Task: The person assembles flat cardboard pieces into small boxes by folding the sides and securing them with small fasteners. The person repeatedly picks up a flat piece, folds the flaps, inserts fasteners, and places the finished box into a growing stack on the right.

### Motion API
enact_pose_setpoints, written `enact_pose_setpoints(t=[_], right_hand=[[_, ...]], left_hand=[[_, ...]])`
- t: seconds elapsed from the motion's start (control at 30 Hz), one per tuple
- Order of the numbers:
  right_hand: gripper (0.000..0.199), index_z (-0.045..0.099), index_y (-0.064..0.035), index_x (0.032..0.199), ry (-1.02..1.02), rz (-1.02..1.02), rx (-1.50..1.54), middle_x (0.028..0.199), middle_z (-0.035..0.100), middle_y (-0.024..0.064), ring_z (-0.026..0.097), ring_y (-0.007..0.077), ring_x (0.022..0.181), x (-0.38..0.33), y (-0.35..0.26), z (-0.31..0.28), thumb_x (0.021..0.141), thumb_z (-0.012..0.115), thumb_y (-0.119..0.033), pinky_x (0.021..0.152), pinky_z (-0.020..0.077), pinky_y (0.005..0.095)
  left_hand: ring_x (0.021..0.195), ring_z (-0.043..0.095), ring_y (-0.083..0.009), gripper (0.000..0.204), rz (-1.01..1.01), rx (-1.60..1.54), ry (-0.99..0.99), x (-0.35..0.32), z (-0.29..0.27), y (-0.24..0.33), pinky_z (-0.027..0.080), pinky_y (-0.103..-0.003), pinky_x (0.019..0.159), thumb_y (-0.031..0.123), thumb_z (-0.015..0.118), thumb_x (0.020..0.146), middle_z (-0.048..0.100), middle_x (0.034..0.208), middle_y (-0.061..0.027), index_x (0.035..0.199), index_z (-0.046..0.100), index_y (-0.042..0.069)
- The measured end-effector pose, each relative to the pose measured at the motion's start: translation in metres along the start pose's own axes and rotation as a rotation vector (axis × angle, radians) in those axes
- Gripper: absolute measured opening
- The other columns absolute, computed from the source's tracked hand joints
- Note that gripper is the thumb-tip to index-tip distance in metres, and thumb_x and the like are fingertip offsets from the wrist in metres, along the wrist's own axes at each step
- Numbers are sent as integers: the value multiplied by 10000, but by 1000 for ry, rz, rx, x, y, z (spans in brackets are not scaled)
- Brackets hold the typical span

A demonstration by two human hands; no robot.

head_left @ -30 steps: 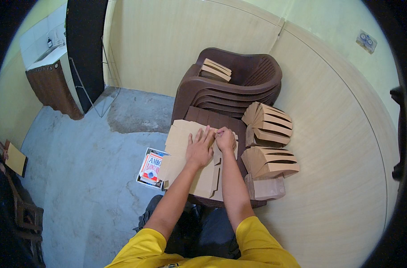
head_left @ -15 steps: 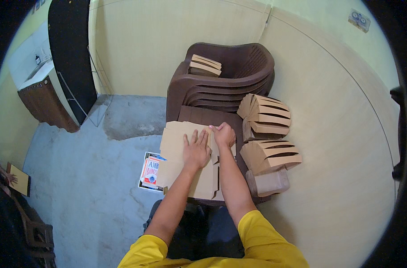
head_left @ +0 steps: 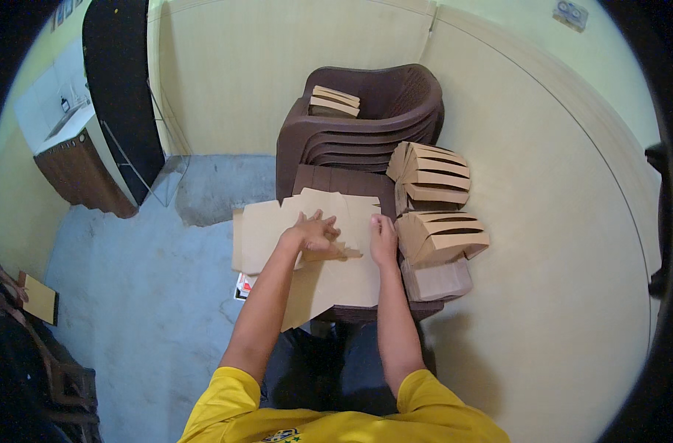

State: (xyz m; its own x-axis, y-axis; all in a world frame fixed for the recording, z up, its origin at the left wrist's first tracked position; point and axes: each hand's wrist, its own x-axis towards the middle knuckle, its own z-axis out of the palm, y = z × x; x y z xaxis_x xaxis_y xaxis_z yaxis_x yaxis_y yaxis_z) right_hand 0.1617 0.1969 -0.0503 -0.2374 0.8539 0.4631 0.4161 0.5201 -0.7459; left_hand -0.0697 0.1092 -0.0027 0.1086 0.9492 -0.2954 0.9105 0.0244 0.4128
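A flat tan die-cut cardboard sheet (head_left: pixel 336 284) lies over a dark brown seat-like surface in front of me. Its outline is notched, and part of it sticks out to the left. Above its middle my left hand (head_left: pixel 318 230) is open, fingers spread, casting a shadow on the board. My right hand (head_left: pixel 383 240) is closed around the sheet's right edge, thumb on top. Beneath the left side a white box (head_left: pixel 241 286) with red print is mostly covered.
Two bundles of folded cardboard pieces, an upper one (head_left: pixel 434 176) and a lower one (head_left: pixel 447 238), stand at the right. Stacked brown plastic chairs (head_left: pixel 366 133) hold a smaller bundle (head_left: pixel 335 102). A sink counter (head_left: pixel 67 129) is far left. Another person's hand (head_left: pixel 19 289) shows at left beside a board.
The cardboard has shifted and turned, now reaching farther left and covering more of the white box. My left hand has lifted from lying flat; my right hand has moved down along the edge.
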Motion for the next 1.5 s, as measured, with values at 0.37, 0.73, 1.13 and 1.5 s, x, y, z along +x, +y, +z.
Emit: enact_pose_setpoints(t=[0.37, 0.73, 1.13, 1.5], right_hand=[[188, 708, -71, 1129, -127, -120, -765, 1126, 664, 158, 633, 355, 1114, 16, -19, 15, 991, 631, -174, 927, 513, 514], [708, 761, -56, 1220, -311, -31, -724, 1216, 658, 154, 587, 329, 1212, -88, -96, -47, 903, 714, -687, 980, 455, 521], [586, 634, -200, 1501, -306, 7, -721, 1515, 582, 91, 488, 327, 1396, -43, -63, -22, 1005, 680, -508, 1112, 419, 565], [449, 723, -211, 1362, -236, 78, -698, 1461, 598, 111, 513, 327, 1359, -34, -60, -13, 979, 727, -445, 1085, 420, 571]], left_hand=[[1470, 527, -308, 402, 135, 194, 105, -60, 17, 22, 306, -626, 1266, 453, 858, 798, 666, 1490, 20, 1067, 834, 156], [1330, 571, -333, 898, -262, -64, 523, -96, 29, 33, 493, -502, 1124, 459, 1015, 632, 614, 1330, -181, 1397, 667, 143], [1379, 592, -329, 418, -88, 1, 435, -133, 45, -14, 508, -549, 1117, 286, 749, 965, 604, 1540, -59, 1380, 726, 242], [1196, 675, -400, 427, -180, 22, 532, -170, 56, 59, 587, -545, 947, 314, 783, 910, 697, 1276, -206, 1257, 731, 71]])
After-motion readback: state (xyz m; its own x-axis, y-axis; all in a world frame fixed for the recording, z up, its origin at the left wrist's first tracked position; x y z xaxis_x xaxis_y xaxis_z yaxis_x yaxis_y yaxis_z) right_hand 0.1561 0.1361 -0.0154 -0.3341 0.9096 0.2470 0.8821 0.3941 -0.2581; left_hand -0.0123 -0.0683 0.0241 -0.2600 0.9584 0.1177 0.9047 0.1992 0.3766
